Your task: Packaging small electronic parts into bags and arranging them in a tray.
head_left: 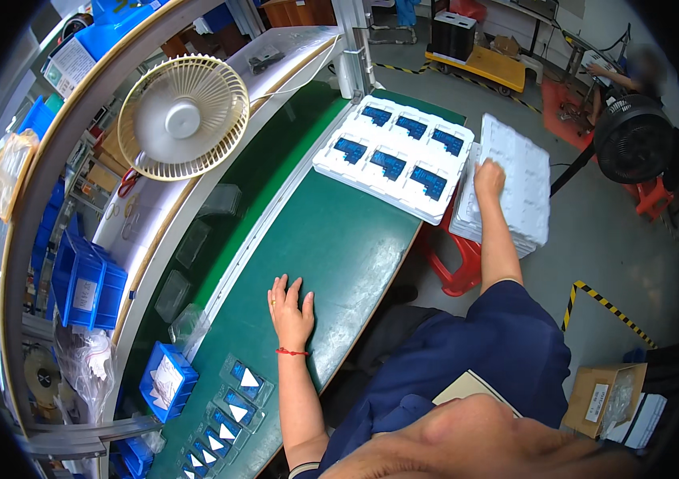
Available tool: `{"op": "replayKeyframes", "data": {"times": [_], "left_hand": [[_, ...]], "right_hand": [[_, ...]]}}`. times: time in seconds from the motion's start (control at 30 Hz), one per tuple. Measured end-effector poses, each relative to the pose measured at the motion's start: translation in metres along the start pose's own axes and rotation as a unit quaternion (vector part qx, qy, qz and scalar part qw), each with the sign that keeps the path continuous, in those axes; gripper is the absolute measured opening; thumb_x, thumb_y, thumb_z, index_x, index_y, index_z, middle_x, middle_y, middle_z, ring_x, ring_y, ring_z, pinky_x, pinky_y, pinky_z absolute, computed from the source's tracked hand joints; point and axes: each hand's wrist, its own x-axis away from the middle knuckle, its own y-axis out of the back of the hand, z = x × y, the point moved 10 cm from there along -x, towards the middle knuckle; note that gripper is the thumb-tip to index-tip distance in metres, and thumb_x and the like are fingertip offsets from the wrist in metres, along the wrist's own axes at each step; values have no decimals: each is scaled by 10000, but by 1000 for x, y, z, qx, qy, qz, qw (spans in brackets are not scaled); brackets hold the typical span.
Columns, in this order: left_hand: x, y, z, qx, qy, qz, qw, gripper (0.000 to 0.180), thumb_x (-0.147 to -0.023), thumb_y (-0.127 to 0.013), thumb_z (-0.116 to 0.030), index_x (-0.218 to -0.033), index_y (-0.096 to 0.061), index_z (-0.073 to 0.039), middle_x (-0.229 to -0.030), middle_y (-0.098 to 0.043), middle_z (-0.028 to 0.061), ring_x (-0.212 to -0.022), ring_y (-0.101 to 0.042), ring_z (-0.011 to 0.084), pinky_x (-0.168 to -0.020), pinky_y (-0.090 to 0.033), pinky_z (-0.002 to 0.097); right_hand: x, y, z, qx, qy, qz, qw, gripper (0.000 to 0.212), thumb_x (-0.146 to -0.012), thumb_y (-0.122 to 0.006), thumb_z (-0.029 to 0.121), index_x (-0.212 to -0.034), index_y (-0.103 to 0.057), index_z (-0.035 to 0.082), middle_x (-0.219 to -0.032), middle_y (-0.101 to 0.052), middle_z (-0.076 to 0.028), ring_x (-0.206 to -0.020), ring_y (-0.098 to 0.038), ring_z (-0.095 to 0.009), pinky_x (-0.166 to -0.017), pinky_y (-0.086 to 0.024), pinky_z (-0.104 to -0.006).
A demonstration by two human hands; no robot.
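Observation:
My left hand (290, 319) lies on the green tabletop (335, 263) with fingers spread, holding nothing. To the right, my right hand (490, 180) is closed on the near-left edge of a white moulded tray (525, 172). That tray looks tilted on top of a stack of white trays (469, 227) resting on a red stool (459, 271). At the far end of the table lies another white tray (370, 185), with several blue circuit boards (388, 166) in its pockets. Near my left forearm is a row of blue boards with white triangular pieces (237, 408) in clear packs.
A green conveyor strip (228, 231) with clear plastic trays runs along the left. Beyond it are a fan (184, 118) and blue bins (88, 279). A small blue bin (168, 383) stands near the packs. At right are a black fan (635, 137) and a cardboard box (605, 399).

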Motion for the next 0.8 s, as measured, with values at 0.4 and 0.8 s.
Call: {"op": "replayKeyframes", "data": {"times": [0.4, 0.8], "left_hand": [[4, 8, 4, -1, 10, -1, 1000, 327, -815, -652, -189, -1114, -621, -61, -1283, -495, 171, -1251, -417, 341, -1080, -275, 467], [6, 10, 7, 11, 6, 2, 1000, 335, -802, -661, -180, -1112, -622, -58, -1281, -498, 172, -1252, -417, 342, -1078, -277, 468]], "right_hand": [[55, -110, -14, 45, 21, 220, 974, 842, -764, -670, 390, -1433, -251, 95, -1412, -357, -118, -1336, -272, -306, -1084, -208, -501], [55, -103, -1, 76, 50, 318, 944, 977, -667, -757, 422, -1423, -249, 67, -1365, -408, -153, -1275, -371, -327, -1030, -339, -468]]}}
